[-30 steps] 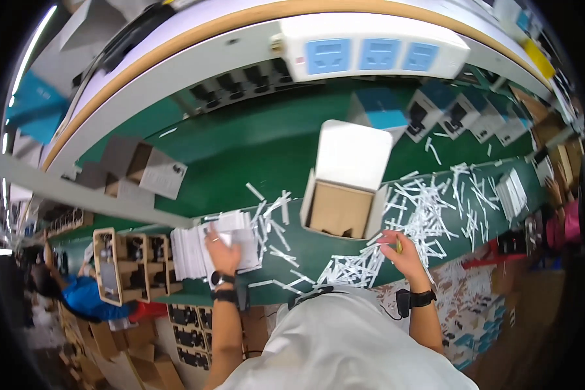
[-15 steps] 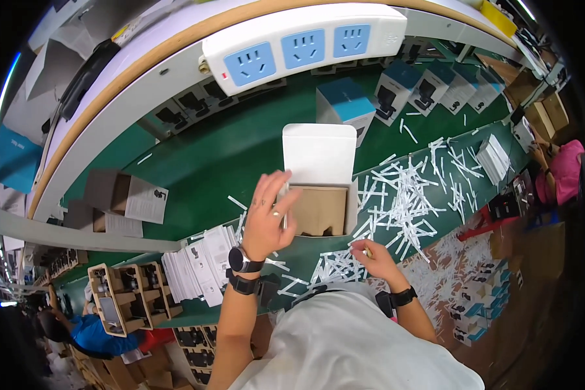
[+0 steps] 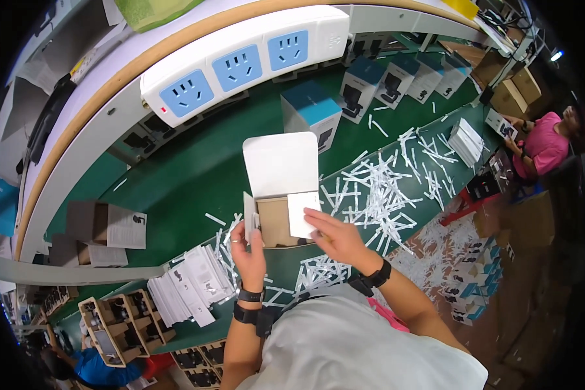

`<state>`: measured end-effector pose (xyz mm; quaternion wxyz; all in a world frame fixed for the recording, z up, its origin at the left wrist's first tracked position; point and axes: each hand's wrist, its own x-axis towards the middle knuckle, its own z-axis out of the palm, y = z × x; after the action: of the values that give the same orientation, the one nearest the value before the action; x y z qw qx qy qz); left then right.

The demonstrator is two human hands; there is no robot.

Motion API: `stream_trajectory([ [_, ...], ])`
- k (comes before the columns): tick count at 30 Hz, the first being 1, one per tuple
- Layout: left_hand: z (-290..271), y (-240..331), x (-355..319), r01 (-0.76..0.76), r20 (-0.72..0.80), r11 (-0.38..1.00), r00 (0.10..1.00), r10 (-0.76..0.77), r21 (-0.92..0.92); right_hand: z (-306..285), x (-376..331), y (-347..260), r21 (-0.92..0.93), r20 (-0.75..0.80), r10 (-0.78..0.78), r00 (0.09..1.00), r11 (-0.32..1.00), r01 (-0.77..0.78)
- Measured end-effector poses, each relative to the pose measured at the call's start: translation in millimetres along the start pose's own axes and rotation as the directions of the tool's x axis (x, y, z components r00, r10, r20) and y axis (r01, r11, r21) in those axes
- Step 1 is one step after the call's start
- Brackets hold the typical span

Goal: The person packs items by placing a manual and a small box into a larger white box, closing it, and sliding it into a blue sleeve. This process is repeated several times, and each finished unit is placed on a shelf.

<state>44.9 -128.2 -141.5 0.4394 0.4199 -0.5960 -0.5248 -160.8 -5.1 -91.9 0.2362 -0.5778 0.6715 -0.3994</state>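
An open white carton stands on the green bench in front of me, its tall lid flap raised at the back. Brown cardboard lines its inside. My left hand grips the carton's left side, thumb and fingers on either side of the wall by the raised left flap. On the right side flap, folded inward over the opening, rest the outstretched fingers of my right hand. Something small and yellowish shows under that hand, too hidden to name.
Loose white paper strips litter the bench at right. Printed leaflets lie at left, beside a wooden divided rack. Blue-topped boxes stand behind the carton. A power strip hangs over the bench; a person in pink sits at right.
My left hand has come down from above the opening to the carton's left side. My right hand has moved up from the paper strips onto the right flap, which is now folded inward.
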Motion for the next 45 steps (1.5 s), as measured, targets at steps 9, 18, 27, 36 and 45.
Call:
stream_trajectory([
  [9,4.8,16.4,1.1,0.089,-0.079,0.987,0.992,-0.101,-0.134,6.3,-4.7,2.6,0.054,-0.053,-0.096,0.994,0.994,0.099],
  [18,3.8,6.9,-10.8,-0.064,-0.174,0.977,0.98,0.1,0.202,23.1,-11.3,5.7,0.206,-0.101,0.004,0.995,0.978,0.017],
  [27,25.5,54.7,-12.6,-0.753,0.723,0.312,0.652,0.228,0.58,6.0,5.0,10.3,0.114,-0.275,-0.092,0.957,0.985,0.127],
  [36,47.7,51.4,-16.4,-0.702,0.661,0.388,0.705,0.257,0.597,-25.4,37.6,27.1,-0.232,-0.398,-0.043,0.916,0.971,-0.055],
  [45,33.7,50.9,-20.6,-0.703,0.646,0.358,0.709,0.284,0.614,-19.1,41.6,17.7,-0.277,-0.356,0.015,0.934,0.953,-0.121],
])
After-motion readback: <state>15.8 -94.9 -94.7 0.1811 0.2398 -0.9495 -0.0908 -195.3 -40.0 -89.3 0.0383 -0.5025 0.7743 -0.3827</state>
